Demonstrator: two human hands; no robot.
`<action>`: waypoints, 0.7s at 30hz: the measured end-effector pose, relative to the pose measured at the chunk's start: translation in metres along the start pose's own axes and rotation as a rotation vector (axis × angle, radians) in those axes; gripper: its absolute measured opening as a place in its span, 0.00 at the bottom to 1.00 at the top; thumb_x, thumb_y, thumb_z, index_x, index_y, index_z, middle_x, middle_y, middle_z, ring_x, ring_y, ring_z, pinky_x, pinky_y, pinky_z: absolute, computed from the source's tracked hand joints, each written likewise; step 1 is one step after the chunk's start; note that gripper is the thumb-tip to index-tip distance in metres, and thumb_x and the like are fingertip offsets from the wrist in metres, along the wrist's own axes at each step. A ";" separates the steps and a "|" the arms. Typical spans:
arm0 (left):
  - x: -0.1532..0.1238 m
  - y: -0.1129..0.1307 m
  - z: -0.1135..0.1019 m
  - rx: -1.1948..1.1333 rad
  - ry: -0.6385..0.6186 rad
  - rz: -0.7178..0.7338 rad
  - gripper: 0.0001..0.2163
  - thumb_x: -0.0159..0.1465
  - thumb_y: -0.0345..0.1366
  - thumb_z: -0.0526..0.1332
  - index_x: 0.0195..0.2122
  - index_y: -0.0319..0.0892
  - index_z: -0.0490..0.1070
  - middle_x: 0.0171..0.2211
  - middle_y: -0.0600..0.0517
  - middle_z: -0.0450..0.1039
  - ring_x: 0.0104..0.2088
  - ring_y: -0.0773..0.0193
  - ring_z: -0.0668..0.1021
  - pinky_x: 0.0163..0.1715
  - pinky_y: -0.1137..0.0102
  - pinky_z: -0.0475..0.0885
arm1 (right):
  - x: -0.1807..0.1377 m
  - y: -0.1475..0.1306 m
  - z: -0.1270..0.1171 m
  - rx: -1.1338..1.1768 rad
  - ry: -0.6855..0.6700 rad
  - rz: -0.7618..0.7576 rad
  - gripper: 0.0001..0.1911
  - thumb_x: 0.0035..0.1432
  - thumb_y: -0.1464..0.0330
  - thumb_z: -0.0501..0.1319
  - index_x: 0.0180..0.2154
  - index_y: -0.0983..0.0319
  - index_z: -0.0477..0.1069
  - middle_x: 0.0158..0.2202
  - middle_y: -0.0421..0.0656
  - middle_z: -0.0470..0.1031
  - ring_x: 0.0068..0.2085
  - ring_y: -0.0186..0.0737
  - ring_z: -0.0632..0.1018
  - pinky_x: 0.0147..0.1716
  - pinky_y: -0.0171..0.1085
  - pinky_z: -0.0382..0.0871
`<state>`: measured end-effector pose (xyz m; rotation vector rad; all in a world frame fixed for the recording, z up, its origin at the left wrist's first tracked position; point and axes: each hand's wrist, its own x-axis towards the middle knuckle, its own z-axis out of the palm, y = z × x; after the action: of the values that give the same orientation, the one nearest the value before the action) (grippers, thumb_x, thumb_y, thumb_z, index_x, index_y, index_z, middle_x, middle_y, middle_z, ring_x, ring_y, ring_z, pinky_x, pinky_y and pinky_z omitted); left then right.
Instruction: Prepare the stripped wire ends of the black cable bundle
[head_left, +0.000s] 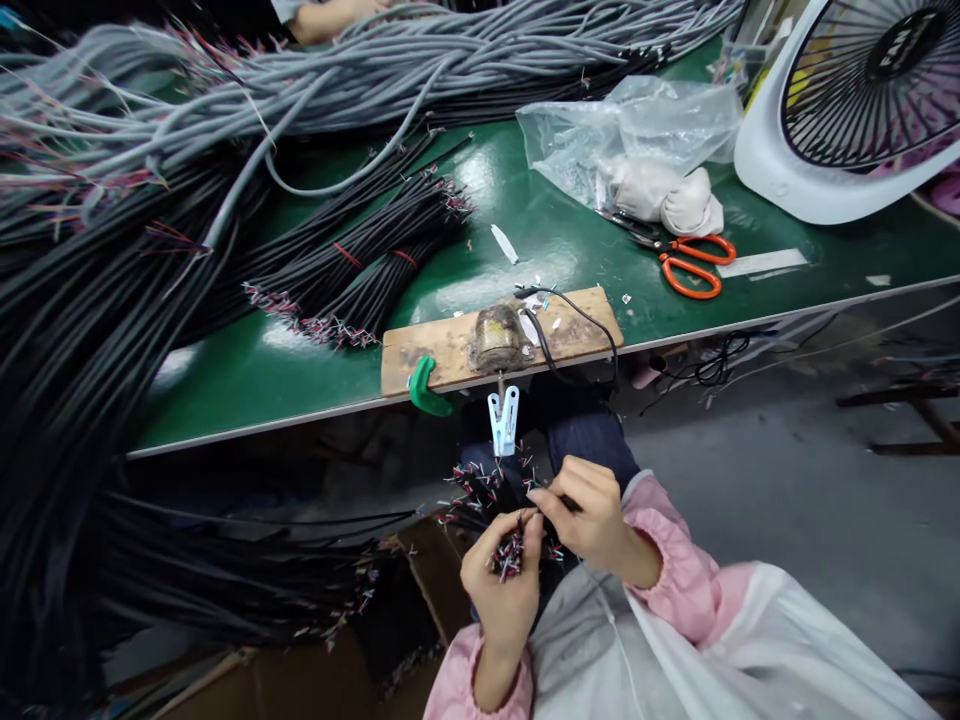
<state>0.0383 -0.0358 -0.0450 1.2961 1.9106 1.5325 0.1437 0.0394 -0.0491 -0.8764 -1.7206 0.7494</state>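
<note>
My left hand (pixel 501 590) is closed around a bunch of short black cables (pixel 509 558) whose stripped red and white wire ends stick out. Close beside it, my right hand (pixel 589 510) is closed in a pinch by the left fingertips; what it pinches is too small to make out. More black cables with red and white ends (pixel 480 485) lie across my lap, just beyond both hands. A light blue clothespin (pixel 503 420) sits on the shaft of a small motor (pixel 499 338) above my lap.
The motor is fixed on a wooden board (pixel 435 342) with a green clamp (pixel 427 387) at the table edge. Grey cables (pixel 337 90) and black cable bundles (pixel 352 250) cover the left. Orange-handled scissors (pixel 694 262), a plastic bag (pixel 637 125) and a fan (pixel 847 120) stand right. Another person's arm (pixel 330 18) shows behind.
</note>
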 end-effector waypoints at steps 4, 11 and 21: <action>-0.002 -0.002 -0.001 0.001 0.055 -0.039 0.04 0.60 0.33 0.68 0.28 0.41 0.79 0.24 0.53 0.81 0.22 0.65 0.81 0.26 0.75 0.77 | -0.004 0.005 0.001 -0.022 -0.002 -0.162 0.20 0.71 0.68 0.58 0.24 0.60 0.68 0.20 0.40 0.68 0.24 0.36 0.68 0.26 0.36 0.62; -0.003 -0.013 -0.010 -0.056 0.058 -0.253 0.08 0.62 0.39 0.68 0.28 0.41 0.77 0.21 0.55 0.75 0.20 0.67 0.76 0.23 0.74 0.72 | -0.006 0.006 -0.006 0.263 -0.083 -0.053 0.13 0.66 0.71 0.63 0.27 0.62 0.73 0.21 0.39 0.71 0.22 0.34 0.68 0.24 0.35 0.63; 0.013 0.000 -0.022 -0.200 -0.224 -0.329 0.16 0.65 0.41 0.66 0.22 0.40 0.72 0.19 0.56 0.67 0.20 0.68 0.69 0.21 0.74 0.64 | 0.010 -0.004 -0.007 0.314 -0.237 0.107 0.19 0.70 0.60 0.59 0.29 0.63 0.75 0.27 0.45 0.74 0.30 0.39 0.73 0.32 0.37 0.69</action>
<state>0.0152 -0.0375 -0.0348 0.9666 1.6824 1.3125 0.1471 0.0463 -0.0389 -0.6864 -1.7061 1.1988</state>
